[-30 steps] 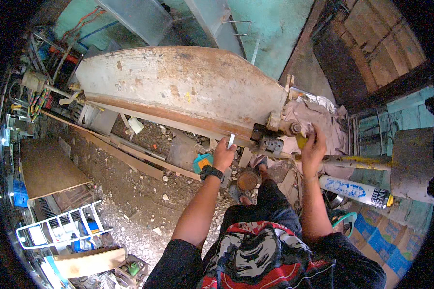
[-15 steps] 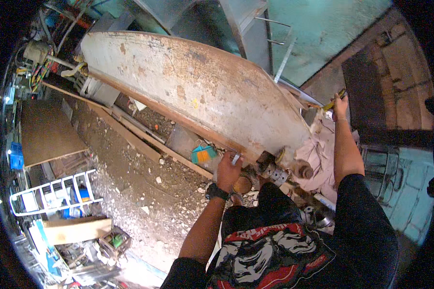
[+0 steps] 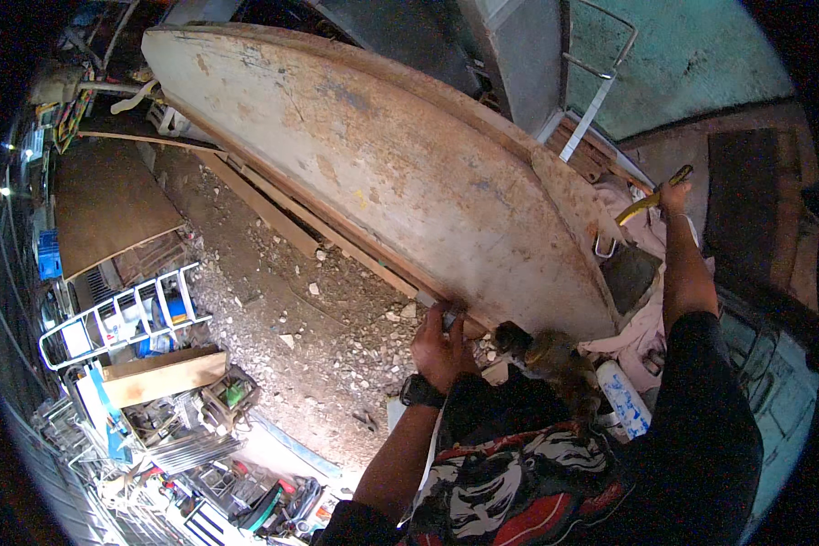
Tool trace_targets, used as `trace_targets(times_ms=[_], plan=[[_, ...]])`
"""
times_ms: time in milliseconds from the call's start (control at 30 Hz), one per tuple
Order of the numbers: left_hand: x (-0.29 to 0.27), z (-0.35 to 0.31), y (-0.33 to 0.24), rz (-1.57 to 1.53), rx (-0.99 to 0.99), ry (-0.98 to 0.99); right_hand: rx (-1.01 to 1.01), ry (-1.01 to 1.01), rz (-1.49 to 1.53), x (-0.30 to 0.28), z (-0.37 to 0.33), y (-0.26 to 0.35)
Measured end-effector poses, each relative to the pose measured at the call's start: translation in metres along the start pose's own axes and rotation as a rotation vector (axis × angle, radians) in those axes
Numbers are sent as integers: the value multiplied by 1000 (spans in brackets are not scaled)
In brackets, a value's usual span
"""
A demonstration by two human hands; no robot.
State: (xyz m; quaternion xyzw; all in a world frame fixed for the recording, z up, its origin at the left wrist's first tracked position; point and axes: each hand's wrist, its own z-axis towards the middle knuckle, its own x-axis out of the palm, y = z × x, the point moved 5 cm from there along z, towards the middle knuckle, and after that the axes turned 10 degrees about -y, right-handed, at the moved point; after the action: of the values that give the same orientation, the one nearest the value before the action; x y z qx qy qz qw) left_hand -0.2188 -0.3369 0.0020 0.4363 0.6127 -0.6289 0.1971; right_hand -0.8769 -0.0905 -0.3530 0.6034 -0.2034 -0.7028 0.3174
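A large, weathered panel (image 3: 364, 173), off-white with brown rusty patches, slants across the view from upper left to lower right. At its lower edge is my left hand (image 3: 439, 350), with a dark watch on the wrist. Its fingers are closed around a small silvery object (image 3: 452, 317), mostly hidden by them. Out to the right, beyond the panel's end, my right hand (image 3: 676, 197) grips a slim yellow tool with a dark end (image 3: 644, 207); its exact kind does not show. Dark, blurred metal parts (image 3: 546, 355) sit by the panel's near end, in front of my body.
Pinkish cloth (image 3: 648, 341) and a blue-and-white cylinder (image 3: 624, 400) lie to the right. Long wooden boards (image 3: 273, 214) run beside the panel over rubble-strewn ground (image 3: 291, 318). At left are a white ladder (image 3: 123, 318), a brown sheet (image 3: 109, 205) and cluttered tools.
The view has shifted, and the panel appears larger and closer. My left hand still holds the silvery object at the panel's edge. My right hand keeps the yellow tool, now farther right in view.
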Motion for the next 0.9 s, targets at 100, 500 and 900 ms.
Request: trace_targets(times_ms=[100, 500, 900], plan=[[4, 0, 1, 39, 54, -32, 177, 121, 89, 6, 7, -8], [-20, -27, 45, 17, 99, -91, 176, 212, 31, 20, 2, 12], [-28, -22, 46, -112, -41, -9, 359, 200, -9, 8, 12, 0]])
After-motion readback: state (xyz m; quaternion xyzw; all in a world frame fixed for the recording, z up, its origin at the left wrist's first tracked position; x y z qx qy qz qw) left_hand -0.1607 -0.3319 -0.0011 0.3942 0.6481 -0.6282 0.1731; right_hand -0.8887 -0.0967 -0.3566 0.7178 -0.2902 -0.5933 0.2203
